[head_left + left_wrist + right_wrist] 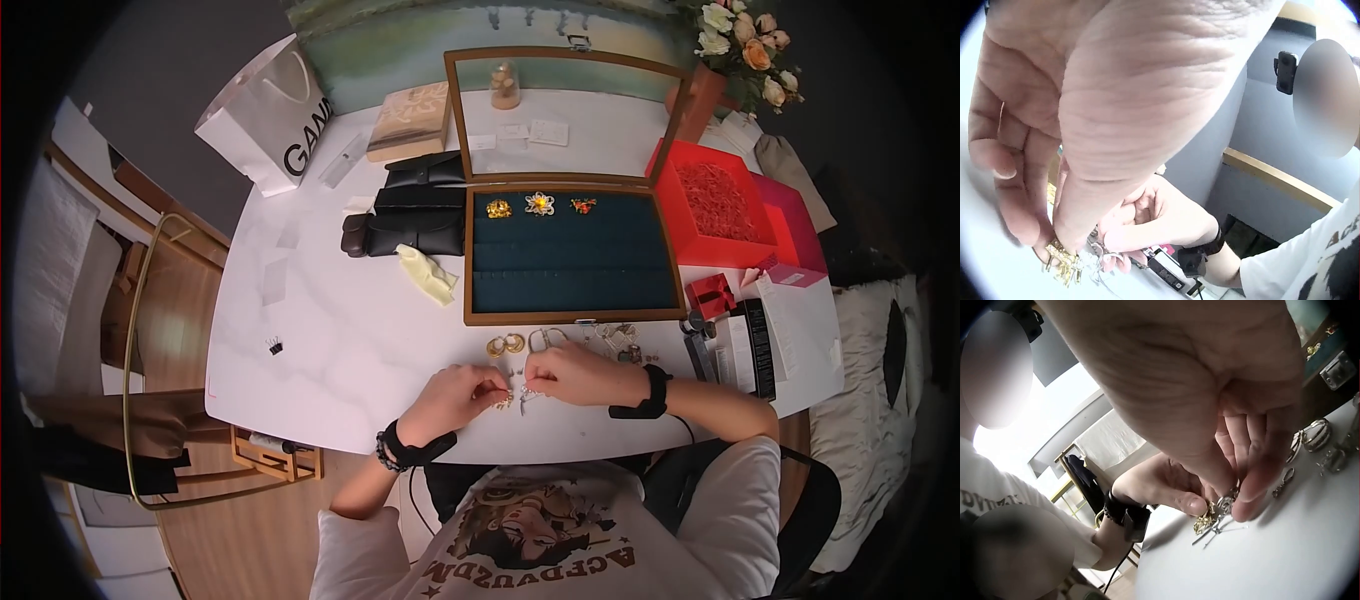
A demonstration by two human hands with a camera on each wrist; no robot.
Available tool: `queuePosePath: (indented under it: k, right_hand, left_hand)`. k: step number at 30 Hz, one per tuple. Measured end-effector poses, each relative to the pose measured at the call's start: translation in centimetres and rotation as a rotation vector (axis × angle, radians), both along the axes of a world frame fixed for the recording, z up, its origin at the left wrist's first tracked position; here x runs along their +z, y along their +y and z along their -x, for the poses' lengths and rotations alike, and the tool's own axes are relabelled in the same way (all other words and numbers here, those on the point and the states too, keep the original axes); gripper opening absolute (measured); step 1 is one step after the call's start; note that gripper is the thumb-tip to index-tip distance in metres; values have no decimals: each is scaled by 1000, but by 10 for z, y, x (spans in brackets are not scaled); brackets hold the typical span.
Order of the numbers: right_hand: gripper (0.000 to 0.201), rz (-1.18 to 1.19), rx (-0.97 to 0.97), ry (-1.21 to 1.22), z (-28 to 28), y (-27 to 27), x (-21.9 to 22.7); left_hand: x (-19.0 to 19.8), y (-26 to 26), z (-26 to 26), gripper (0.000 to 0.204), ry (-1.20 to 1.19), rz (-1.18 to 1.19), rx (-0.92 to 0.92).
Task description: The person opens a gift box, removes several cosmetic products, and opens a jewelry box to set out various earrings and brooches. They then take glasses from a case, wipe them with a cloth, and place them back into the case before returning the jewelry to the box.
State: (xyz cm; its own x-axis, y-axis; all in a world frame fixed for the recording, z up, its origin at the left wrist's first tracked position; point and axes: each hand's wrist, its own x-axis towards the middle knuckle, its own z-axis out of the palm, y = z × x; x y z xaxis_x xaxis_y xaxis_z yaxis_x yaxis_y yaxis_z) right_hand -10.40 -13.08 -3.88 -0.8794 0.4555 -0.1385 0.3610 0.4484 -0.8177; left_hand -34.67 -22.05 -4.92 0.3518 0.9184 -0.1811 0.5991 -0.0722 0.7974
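Note:
My left hand (458, 398) pinches a gold-coloured jewellery piece (1063, 262) between thumb and fingertips, low over the white table. Right beside it, my right hand (578, 380) holds a silver-coloured jewellery piece (1225, 505) in a pinch, with thin silver bars hanging below. The two pieces are close together and overlap in the right wrist view. Just beyond the hands lie gold hoop earrings (505, 344) and a larger oval ring-shaped piece (537, 341). A small silver charm (1284, 482) lies near my right fingers.
Behind the hands stands an open jewellery box (560, 285) with a glass lid and several ornaments in its top row. Black pouches (415, 232) and a yellow cloth (427, 275) lie left of it. Red boxes (700, 250) are at right, and a black clip (275, 346) far left.

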Motion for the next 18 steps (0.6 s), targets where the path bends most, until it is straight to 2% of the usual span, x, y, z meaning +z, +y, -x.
queuePosePath:
  k: [3, 5, 6, 8, 9, 10, 11, 13, 15, 17, 18]
  right_hand:
    - [18, 3, -86, 43, 3, -4, 2]
    - [24, -134, -124, 11, 1, -7, 10]
    - [24, -128, -129, 7, -2, -7, 13]
    - [31, -355, -193, 107, -11, -12, 15]
    - [31, -340, -199, 98, -21, -17, 27]
    - [34, -296, -106, -65, -35, -25, 45]
    - [38, -252, -11, -225, -49, -30, 54]
    - [39, -235, 16, -273, -84, -43, 49]
    - [41, -217, 55, -326, -116, -51, 52]
    - [43, 221, -39, -519, -138, -50, 62]
    - [45, 212, -42, -522, -147, -57, 57]
  left_hand:
    - [4, -2, -3, 11, 79, -64, 17]
    - [12, -3, -8, 11, 143, -123, 15]
    - [16, -3, -11, 13, 193, -204, 66]
    - [23, -8, -16, 16, 235, -261, 108]
    - [27, -9, -18, 16, 222, -311, 148]
    - [32, -12, -21, 17, 208, -357, 187]
    - [42, -22, -28, 17, 200, -341, 177]
    - [57, -52, -44, 17, -32, -28, 46]
    - [6, -83, -54, 18, -201, 118, -407]
    - [-78, -108, -66, 23, -388, 217, -241]
    - [-120, -110, -70, 31, -423, 283, -178]
